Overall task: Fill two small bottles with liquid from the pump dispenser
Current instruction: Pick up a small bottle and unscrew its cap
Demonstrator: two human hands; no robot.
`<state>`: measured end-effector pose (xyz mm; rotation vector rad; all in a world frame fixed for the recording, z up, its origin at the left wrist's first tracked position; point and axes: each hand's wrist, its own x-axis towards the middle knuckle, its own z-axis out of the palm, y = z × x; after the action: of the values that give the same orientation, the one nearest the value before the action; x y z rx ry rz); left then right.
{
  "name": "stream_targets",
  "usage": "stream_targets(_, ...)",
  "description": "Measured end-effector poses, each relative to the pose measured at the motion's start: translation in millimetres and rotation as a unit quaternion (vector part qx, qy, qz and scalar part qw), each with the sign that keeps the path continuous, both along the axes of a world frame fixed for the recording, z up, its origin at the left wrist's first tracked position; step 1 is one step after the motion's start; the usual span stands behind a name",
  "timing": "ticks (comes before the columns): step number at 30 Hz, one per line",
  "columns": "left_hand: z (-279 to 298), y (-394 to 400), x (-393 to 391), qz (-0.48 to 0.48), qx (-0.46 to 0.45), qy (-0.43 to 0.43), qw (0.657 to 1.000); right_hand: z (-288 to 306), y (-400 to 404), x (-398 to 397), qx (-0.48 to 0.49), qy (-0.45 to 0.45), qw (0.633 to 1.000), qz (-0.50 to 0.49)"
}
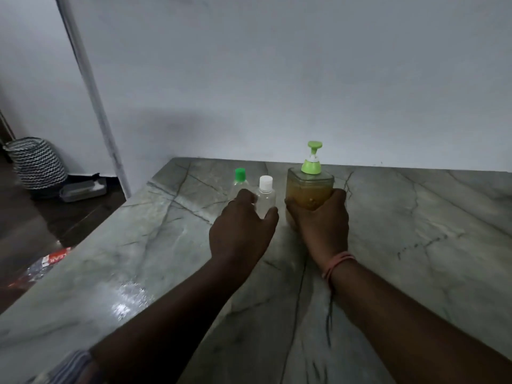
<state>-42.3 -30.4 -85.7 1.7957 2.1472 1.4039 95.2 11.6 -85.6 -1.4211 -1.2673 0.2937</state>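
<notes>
Bench: grey veined stone bench (415, 217) set against a pale wall, carrying all three of the task's things near its far edge.
Dispenser: square clear plastic pump dispenser (309, 189) with a lime-green pump head and amber liquid almost to its shoulder, standing upright on the bench.
Right hand: the right hand (321, 217), a pink band at its wrist, is wrapped round the lower body of the dispenser, thumb on one side and fingers on the other.
Bottles: small clear plastic bottle with a green cap (239, 184) and, just beside it on the dispenser's side, a small clear plastic bottle with a white cap (266, 196); both upright, both capped, both seemingly empty.
Left hand: the left hand (241, 228) reaches in at the two bottles, fingers loosely spread; the thumb lies by the white-capped bottle's base. Whether it has a firm hold of either cannot be told.
Step in hand: likely gathering things into working range; no filling has begun.
Doing it well: take one bottle at a time, uncap it, and bring its narrow mouth directly under the pump's nozzle, with the dispenser steadied flat on the bench.
Risk: light empty bottles should tip easily if nudged.
</notes>
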Motion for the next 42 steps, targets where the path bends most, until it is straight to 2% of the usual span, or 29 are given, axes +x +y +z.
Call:
stream_targets(7,-14.5,-78.3,-10.2,-0.016,-0.026,-0.042,0.999,5.6,-86.8,-10.7,-0.008,-0.025,1.000,0.010)
stream_targets(13,-20.9,-107.1,-11.8,-0.015,-0.017,-0.050,0.999,-2.9,-132.1,-10.4,-0.010,-0.026,1.000,0.004)
stream_targets(28,-18.3,-107.5,-8.8,-0.064,0.002,-0.041,0.997,-11.3,-138.2,-10.5,0.038,0.000,0.999,0.032)
stream_targets(30,-18.2,-108.2,-9.8,-0.080,0.004,-0.047,0.996,-2.0,-142.5,-8.7,0.100,-0.039,0.994,-0.004)
stream_targets(32,-19.7,-109.5,-12.0,-0.097,0.013,-0.047,0.994,8.6,-149.1,-7.9,0.199,-0.106,0.974,-0.020)
stream_targets(34,-20.0,-109.5,-13.6,-0.114,0.025,-0.052,0.992,17.1,-155.2,-14.2,0.257,-0.153,0.953,0.040)
stream_targets(37,-19.4,-109.7,-15.7,-0.149,0.050,-0.076,0.985,25.8,-157.8,-34.1,0.240,-0.204,0.943,0.108)
stream_targets(42,-17.4,-111.6,-21.7,-0.182,0.089,-0.117,0.972,43.1,-137.9,-64.5,0.177,-0.257,0.944,0.110)
